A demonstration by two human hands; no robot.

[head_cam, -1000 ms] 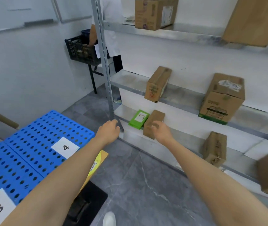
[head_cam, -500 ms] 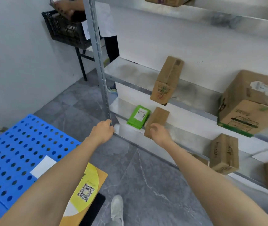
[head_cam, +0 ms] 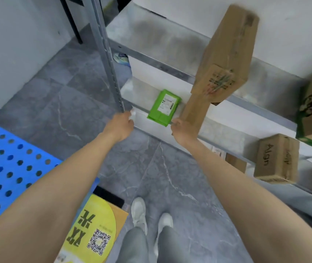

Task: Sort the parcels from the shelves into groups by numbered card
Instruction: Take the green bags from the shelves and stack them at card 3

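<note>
The narrow brown cardboard carton (head_cam: 194, 108) stands tilted on the low steel shelf (head_cam: 138, 90), and my right grip (head_cam: 181, 128) grasps its near bottom end: thumb on the corner, fingers out of sight behind it. It looks stiff, dry and light enough for one hand, with plain board that should not slip. Being long, I judge it would swing if held only by the end, so a hold nearer its middle would be steadier.

Just beside it on the left lies a flat green parcel with a white label (head_cam: 163, 107), close enough to be nudged as the carton comes out. The bigger brown carton (head_cam: 225, 54) on the shelf above overhangs its edge and hides the narrow carton's top. Lifting straight up could knock it, so I would draw the carton toward me instead.

My left grip (head_cam: 122, 124) is clenched round the grey steel upright post (head_cam: 106, 54). The blue perforated plastic platform (head_cam: 9, 168) lies to my left, with no numbered card in view.
</note>
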